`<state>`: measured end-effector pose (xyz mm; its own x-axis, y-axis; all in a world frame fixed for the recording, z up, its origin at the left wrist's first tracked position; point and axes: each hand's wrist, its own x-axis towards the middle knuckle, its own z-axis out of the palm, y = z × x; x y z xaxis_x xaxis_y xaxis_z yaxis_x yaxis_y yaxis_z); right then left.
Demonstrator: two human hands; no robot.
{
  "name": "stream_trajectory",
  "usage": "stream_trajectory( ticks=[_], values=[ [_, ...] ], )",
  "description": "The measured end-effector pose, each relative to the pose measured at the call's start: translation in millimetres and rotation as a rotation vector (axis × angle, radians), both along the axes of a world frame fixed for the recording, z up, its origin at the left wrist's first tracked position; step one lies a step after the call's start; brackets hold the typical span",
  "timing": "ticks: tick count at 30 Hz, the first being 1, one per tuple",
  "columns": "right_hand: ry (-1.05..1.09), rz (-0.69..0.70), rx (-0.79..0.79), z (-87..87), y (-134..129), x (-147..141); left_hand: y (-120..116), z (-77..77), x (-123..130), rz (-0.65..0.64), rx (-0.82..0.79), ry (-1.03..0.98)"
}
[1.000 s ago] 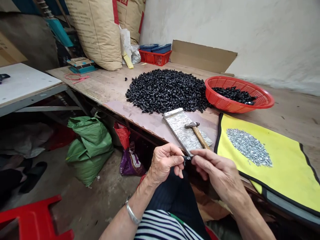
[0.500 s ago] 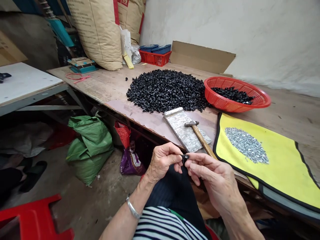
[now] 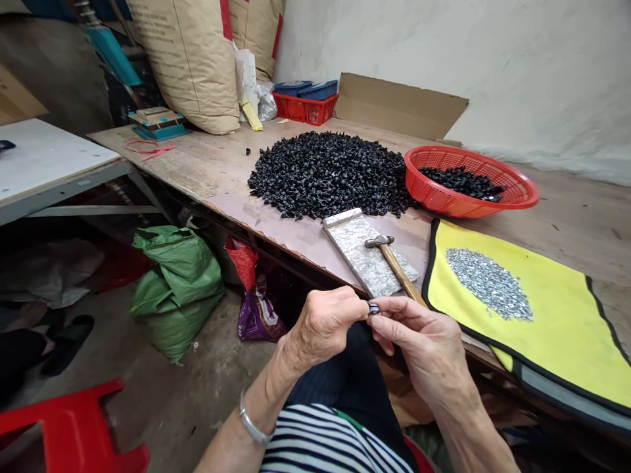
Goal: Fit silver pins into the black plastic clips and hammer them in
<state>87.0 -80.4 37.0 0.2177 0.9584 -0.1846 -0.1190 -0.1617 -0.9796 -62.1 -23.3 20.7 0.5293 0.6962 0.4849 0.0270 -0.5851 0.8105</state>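
Left hand and right hand together pinched one small black part | it looked light, stiff, maybe slippery | best hold: its ends

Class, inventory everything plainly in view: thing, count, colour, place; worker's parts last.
Basket: one, red, on bench
Parts: many, black, on bench and in basket
Hammer: one, brown-handled, on plate
Plate: one, silvery, on bench
Metal bits: many, silver, on cloth
Cloth: one, yellow, on bench
Paper sacks: two, tan, bench's back
Crate: one, red, bench's back
Trays: two, blue, atop crate
Cardboard: one, brown, by wall
Side table: one, white, far left
Bag: one, green, on floor
Pouch: one, red-purple, below bench
Stool: one, red, lower left
Left grip, right grip: two, pinching one dark piece
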Motion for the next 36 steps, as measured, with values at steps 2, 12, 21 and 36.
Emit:
stream_trajectory(
  ticks=[2,12,21,36],
  values=[
    [-0.038,-0.024,0.01,0.8,0,0,0,-0.2,1,-0.01,0.039,0.003],
    [-0.187,0.095,-0.108,6.1,-2,3,-3,-2.0,5,-0.07,-0.39,-0.084],
    [-0.241,-0.014,-0.107,42.6,76,75,5,-20.7,21,0.071,-0.802,-0.291],
    [-1.478,-0.085,-0.488,12.8,57,164,127,-18.7,-51,0.883,-0.401,0.139]
  ],
)
